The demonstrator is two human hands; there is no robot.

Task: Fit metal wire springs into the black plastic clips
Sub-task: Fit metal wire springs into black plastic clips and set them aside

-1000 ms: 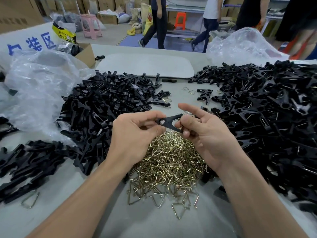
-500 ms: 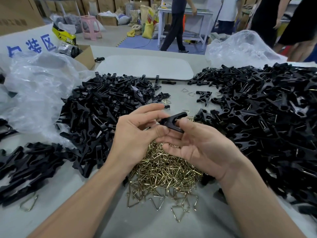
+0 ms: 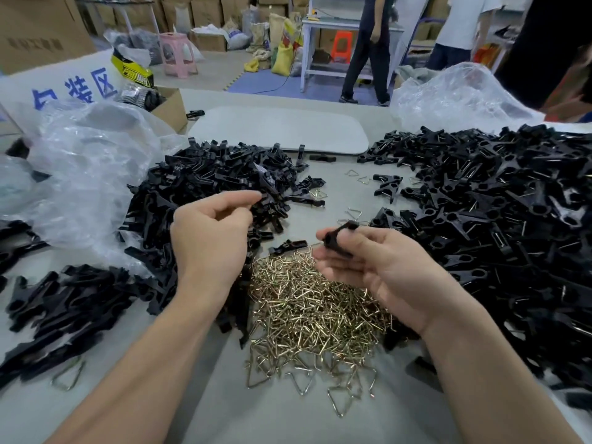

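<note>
Right hand: the right hand (image 3: 384,267), right of centre in the frame, is curled palm-up, with thumb and fingers closed around one small black plastic clip (image 3: 338,240).
Held clip: its rounded end is seen pointing to frame left, towards the other hand; the rest is hidden by the fingers, so the long axis can only be judged as running roughly left to right.
Left hand: the left hand (image 3: 208,238), left of centre, is loosely curled, with thumb and forefinger brought close at the fingertips (image 3: 254,196); whether anything is pinched there cannot be told.
Springs: the heap of brass-coloured triangular wire springs (image 3: 307,309) lies at lower centre, directly below the right hand and just beside the left wrist.
Deciding relation: the springs lie down-frame from both hands; the left hand, not seen holding a clip, is judged the one available to reach them.
Loose piece: a single black plastic clip half (image 3: 288,246) lies at the heap's upper edge, between the hands.
Left pile: a mound of bare black plastic clip parts (image 3: 224,181) is spread just beyond the left fingertips.
Right pile: a larger mound of black clips with wire visible in them (image 3: 496,225) fills the right of the frame.
</note>
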